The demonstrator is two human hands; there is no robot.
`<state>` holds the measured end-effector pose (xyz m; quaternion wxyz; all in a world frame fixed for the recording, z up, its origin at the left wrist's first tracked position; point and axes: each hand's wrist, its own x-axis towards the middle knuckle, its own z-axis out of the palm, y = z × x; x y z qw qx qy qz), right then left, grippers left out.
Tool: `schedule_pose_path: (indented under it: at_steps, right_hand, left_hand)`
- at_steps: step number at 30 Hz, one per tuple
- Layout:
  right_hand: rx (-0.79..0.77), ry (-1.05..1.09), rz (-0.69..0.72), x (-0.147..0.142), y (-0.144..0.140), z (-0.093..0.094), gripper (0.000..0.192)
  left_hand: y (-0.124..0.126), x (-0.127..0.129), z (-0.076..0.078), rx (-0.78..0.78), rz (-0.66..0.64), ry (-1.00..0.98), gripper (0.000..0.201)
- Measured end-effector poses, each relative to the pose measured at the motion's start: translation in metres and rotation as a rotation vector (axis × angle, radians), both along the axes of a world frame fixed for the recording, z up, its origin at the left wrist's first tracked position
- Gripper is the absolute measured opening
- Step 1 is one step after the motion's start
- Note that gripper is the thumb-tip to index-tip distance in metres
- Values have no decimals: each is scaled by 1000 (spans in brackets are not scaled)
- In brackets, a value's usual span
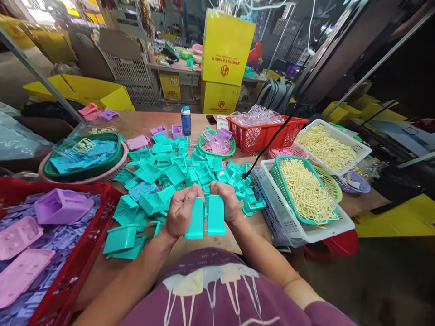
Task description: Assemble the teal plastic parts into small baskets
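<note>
Close to my body, my left hand (183, 209) is closed round a flat turquoise plastic piece (195, 219). A matching turquoise piece (216, 216) is gripped by my right hand (227, 199). The two pieces stand side by side with a narrow gap between them, and small tabs show in that gap; whether they are joined I cannot tell. My fingers behind the pieces are hidden. Just beyond my hands spreads a loose heap of turquoise plastic parts (175, 174) on the table (238, 242).
On the left is a red crate (81, 253) of purple and pink parts. A white basket (316, 235) holding cream-coloured pieces (306, 190) stands to the right. A black cable (272, 140) hangs over the heap. Farther back are a red basket (268, 136) and a blue bottle (186, 121).
</note>
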<state>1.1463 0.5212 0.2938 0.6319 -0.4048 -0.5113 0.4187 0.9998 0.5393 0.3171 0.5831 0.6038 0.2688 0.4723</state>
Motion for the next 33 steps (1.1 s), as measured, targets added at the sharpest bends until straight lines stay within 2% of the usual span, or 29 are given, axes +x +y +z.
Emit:
schedule_pose_path:
  at_steps: [4, 9, 13, 20, 23, 28, 33]
  right_hand:
    - [68, 29, -12, -2, 2, 2, 56]
    - [120, -115, -16, -4, 0, 11, 60]
    - [164, -212, -28, -3, -2, 18, 58]
    - [161, -299, -46, 1, -2, 14, 58]
    - [205, -351, -43, 2, -3, 17, 58]
    - [278, -433, -33, 3, -6, 25, 58]
    - [285, -404, -12, 4, -7, 26, 56]
  left_hand:
    - [-5, 0, 9, -14, 25, -87, 59]
    - [-6, -2, 15, 33, 54, -87, 67]
    - [-3, 0, 12, 35, 35, -148, 71]
    - [0, 6, 4, -9, 61, -174, 73]
    - [-1, 7, 4, 0, 57, -185, 73]
    - [0, 7, 6, 50, 22, -236, 74]
    - [3, 6, 4, 52, -47, -256, 75]
